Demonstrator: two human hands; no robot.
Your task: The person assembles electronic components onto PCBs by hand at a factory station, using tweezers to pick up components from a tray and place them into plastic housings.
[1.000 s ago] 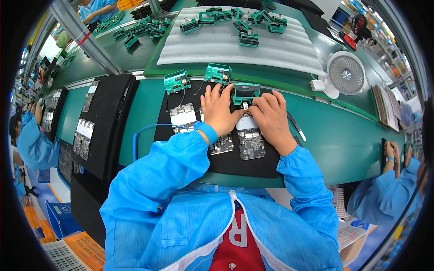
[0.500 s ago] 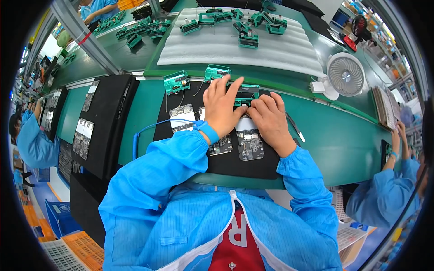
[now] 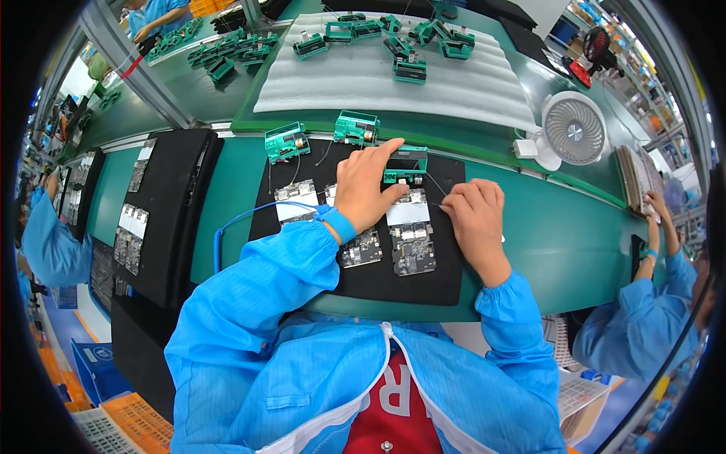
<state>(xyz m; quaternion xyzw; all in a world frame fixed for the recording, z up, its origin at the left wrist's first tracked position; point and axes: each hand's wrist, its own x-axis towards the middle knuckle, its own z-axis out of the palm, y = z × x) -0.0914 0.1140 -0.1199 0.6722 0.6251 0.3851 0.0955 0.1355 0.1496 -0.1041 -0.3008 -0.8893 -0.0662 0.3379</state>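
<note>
A green plastic housing (image 3: pixel 412 160) with a dark insert lies at the top of the black foam mat (image 3: pixel 446 280). My left hand (image 3: pixel 364 185), a blue strap on its wrist, grips its left end between forefinger and thumb. From the housing's right side runs a thin wire (image 3: pixel 434 181). My right hand (image 3: pixel 475 216) is closed at the end of that wire, fingertips pinched together. Below the housing lies a circuit board (image 3: pixel 412 246) with a white strip. Another board (image 3: pixel 361 250) is partly under my left hand, and a third board (image 3: pixel 297 195) sits further left.
Two more green housings (image 3: pixel 286 141) (image 3: pixel 357 129) stand behind the mat. Several others lie on a white foam sheet (image 3: pixel 302 87). A white fan (image 3: pixel 573 130) stands at right. Black foam (image 3: pixel 162 227) with boards is at left. Co-workers sit on both sides.
My right hand has moved right, off the housing, to the thin wire, and now covers most of the tweezers lying there. My left hand stays at the housing.
</note>
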